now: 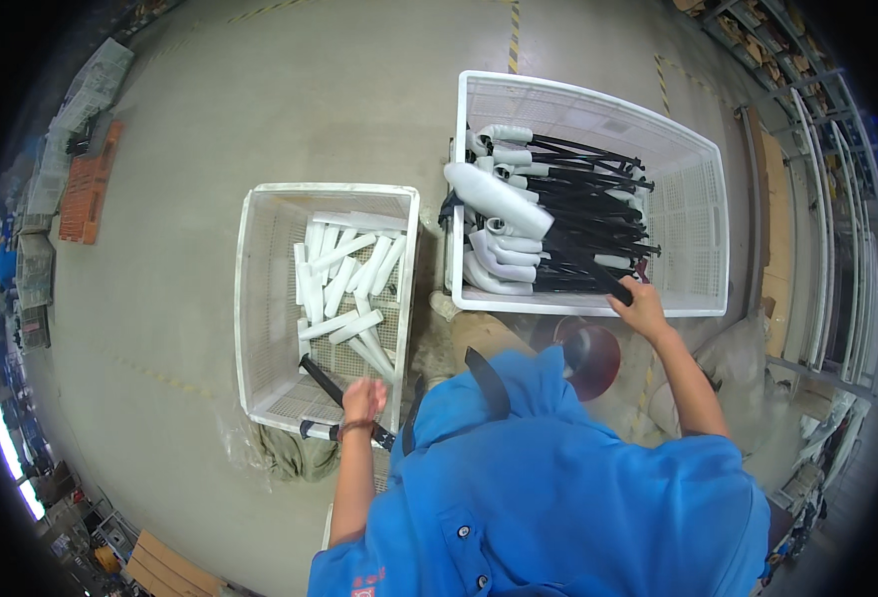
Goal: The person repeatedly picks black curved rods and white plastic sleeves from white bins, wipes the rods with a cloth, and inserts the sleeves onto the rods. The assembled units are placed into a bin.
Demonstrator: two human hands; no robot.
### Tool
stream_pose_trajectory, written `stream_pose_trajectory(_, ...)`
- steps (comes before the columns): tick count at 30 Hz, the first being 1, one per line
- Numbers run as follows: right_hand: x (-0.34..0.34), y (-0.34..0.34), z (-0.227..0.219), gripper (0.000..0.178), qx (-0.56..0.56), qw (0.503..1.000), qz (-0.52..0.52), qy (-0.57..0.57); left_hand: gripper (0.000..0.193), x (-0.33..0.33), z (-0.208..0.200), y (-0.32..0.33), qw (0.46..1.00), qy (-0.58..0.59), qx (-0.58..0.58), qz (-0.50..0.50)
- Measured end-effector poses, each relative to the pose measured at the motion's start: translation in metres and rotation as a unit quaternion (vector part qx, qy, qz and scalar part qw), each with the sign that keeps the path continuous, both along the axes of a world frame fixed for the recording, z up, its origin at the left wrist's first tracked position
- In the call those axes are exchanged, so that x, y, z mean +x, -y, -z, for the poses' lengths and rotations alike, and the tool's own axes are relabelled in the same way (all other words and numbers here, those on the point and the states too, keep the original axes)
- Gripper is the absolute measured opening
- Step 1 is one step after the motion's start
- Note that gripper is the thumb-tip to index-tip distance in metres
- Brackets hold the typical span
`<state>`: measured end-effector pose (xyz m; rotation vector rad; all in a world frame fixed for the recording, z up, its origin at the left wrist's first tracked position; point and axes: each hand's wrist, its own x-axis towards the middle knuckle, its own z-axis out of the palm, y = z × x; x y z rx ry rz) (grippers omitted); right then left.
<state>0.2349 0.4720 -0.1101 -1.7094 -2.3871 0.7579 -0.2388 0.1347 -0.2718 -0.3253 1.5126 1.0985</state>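
My right hand is closed round the lower end of a black tube. A thick white foam sleeve covers the tube's far end, slanting up to the left over the right crate. Beneath it lie several black tubes with white-wrapped ends, mostly pointing left. My left hand is closed on another black tube, slanted across the near right corner of the left crate. No white cover shows on this tube's visible far end. Loose white foam sleeves lie scattered inside the left crate.
A dark red round stool stands by my right side. Crumpled cloth and clear plastic lie below the left crate. Metal racking lines the right side. At the far left are an orange crate and stacked pale crates.
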Motion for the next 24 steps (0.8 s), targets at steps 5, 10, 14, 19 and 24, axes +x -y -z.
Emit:
stream_pose_trajectory(5, 0.031, -0.142, 0.03, 0.029, -0.153, 0.988, 0.013, -0.022, 0.016, -0.007, 0.012, 0.092, 0.973, -0.01, -0.229, 0.033)
stream_pose_trajectory(10, -0.011, -0.353, 0.098, 0.057, 0.02, 0.964, 0.014, 0.265, 0.019, -0.01, -0.021, 0.066, 0.983, -0.039, -0.181, 0.005)
stream_pose_trajectory(14, -0.074, -0.388, 0.146, 0.062, 0.164, 0.904, 0.002, 0.396, 0.024, 0.001, -0.026, 0.04, 0.991, -0.075, -0.111, 0.004)
stream_pose_trajectory(19, -0.175, -0.373, 0.216, 0.078, 0.161, 0.97, -0.016, 0.184, 0.024, 0.035, -0.011, 0.056, 0.995, -0.001, -0.089, -0.042)
stream_pose_trajectory(24, -0.216, -0.389, 0.282, 0.076, 0.05, 0.985, 0.144, 0.087, 0.017, 0.063, -0.008, 0.081, 0.98, 0.049, -0.188, -0.041)
